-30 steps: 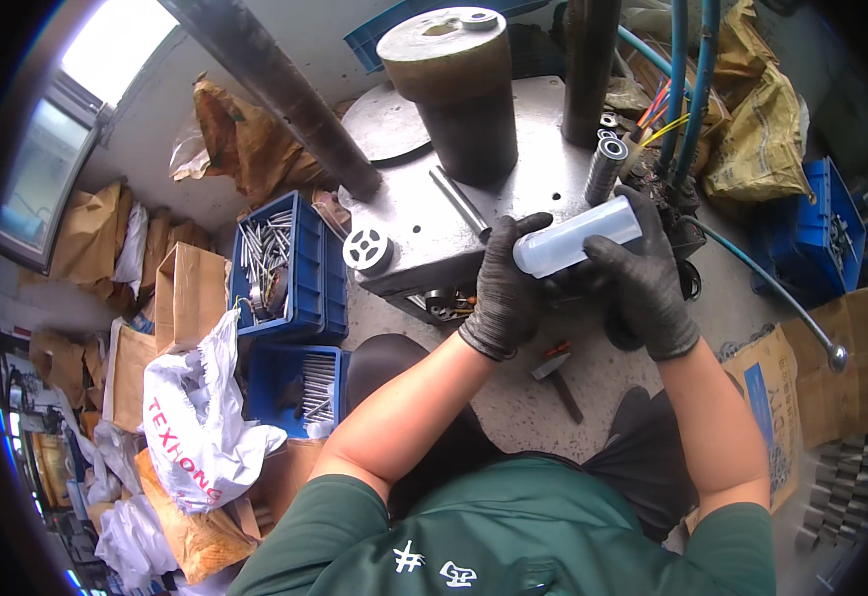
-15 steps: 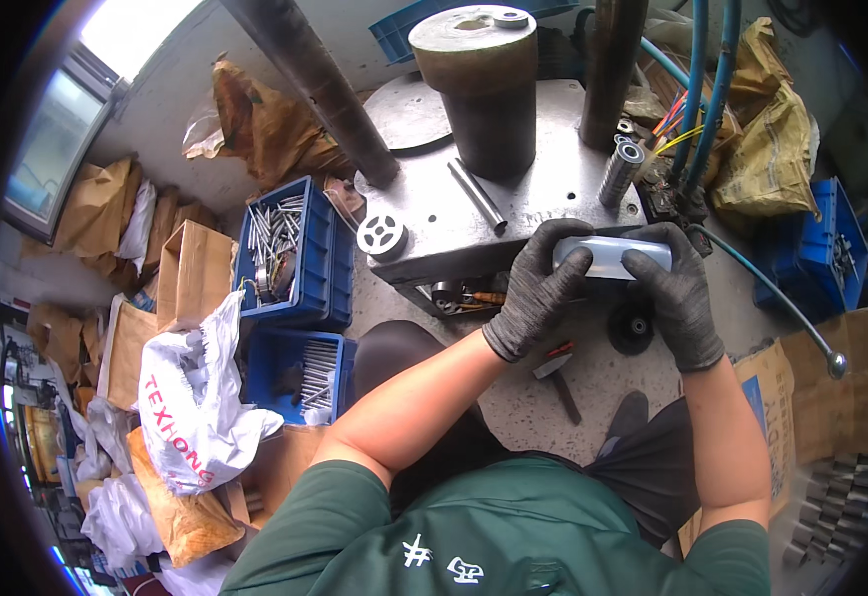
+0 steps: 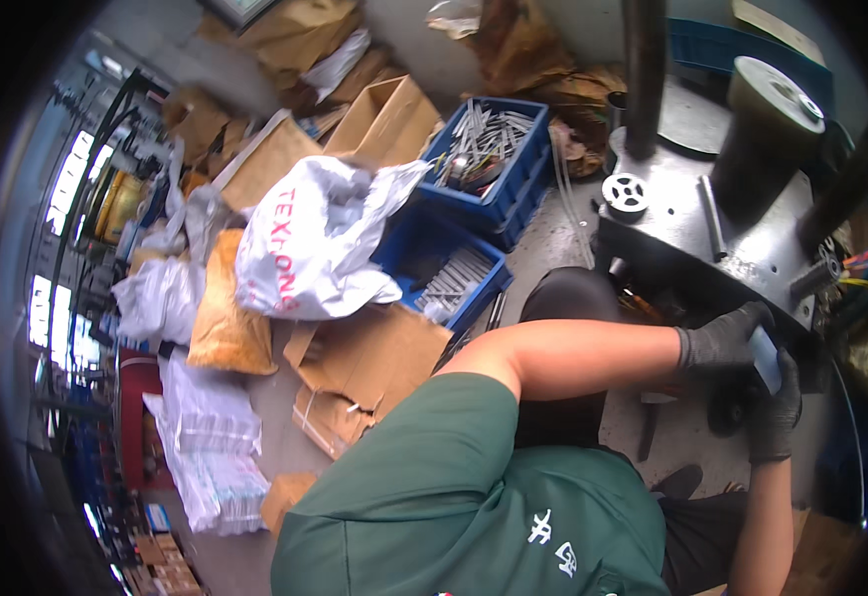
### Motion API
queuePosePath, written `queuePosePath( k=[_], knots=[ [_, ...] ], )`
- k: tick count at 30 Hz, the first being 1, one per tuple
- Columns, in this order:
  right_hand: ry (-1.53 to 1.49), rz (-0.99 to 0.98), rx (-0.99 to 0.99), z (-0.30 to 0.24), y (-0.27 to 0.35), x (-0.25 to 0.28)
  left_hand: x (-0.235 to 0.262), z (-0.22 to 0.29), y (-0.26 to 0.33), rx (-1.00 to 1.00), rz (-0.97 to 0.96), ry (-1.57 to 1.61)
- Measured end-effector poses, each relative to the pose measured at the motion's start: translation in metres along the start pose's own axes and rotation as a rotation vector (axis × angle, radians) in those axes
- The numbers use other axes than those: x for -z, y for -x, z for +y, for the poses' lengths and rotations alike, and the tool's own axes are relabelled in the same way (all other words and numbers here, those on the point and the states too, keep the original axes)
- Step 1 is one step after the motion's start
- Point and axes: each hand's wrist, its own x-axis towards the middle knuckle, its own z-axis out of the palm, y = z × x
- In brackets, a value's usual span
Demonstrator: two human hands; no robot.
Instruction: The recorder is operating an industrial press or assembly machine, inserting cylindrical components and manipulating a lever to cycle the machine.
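Observation:
Both of my hands wear dark grey gloves and hold one pale, shiny cylinder (image 3: pixel 765 360) between them, in front of the metal press table. My left hand (image 3: pixel 727 339) is closed on its upper end. Around the lower end my right hand (image 3: pixel 777 409) is closed too. Whether the cylinder is bare or wrapped in film I cannot tell. On the steel table top (image 3: pixel 674 214) lie a metal tube (image 3: pixel 712 217) and, at the near left corner, a white disc with round holes (image 3: pixel 625 195). A thick steel column (image 3: pixel 767 139) with a small ring on top stands behind them.
To the left stand blue crates, one with mixed metal rods (image 3: pixel 484 139), one with neatly laid rods (image 3: pixel 454 283). A white woven sack (image 3: pixel 305 243), a torn cardboard box (image 3: pixel 369 368) and plastic-wrapped stacks (image 3: pixel 216 437) lie farther left. Steel pillars (image 3: pixel 645 79) rise from the table.
My view has swung left, so the table and hands now appear farther right. The cylinder stays in both hands and now looks steeply tilted instead of level.

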Motion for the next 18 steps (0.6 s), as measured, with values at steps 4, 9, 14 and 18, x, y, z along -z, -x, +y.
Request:
queuePosePath(
  k=[4, 9, 14, 18],
  knots=[
    [0.005, -0.164, 0.091, -0.004, -0.015, -0.010, 0.034, 0.033, 0.006, -0.238, 0.038, -0.545],
    [0.084, -0.286, 0.313, -0.042, -0.028, -0.009, 0.120, 0.055, 0.076, -0.138, 0.204, -0.244],
    [-0.270, -0.342, 0.106, -0.049, -0.023, -0.002, 0.324, 0.048, 0.212, 0.012, 0.764, 0.510],
    [-0.277, -0.457, 0.030, -0.040, -0.009, 0.010, 0.432, 0.001, 0.334, -0.086, 1.315, 0.628]
  ],
)
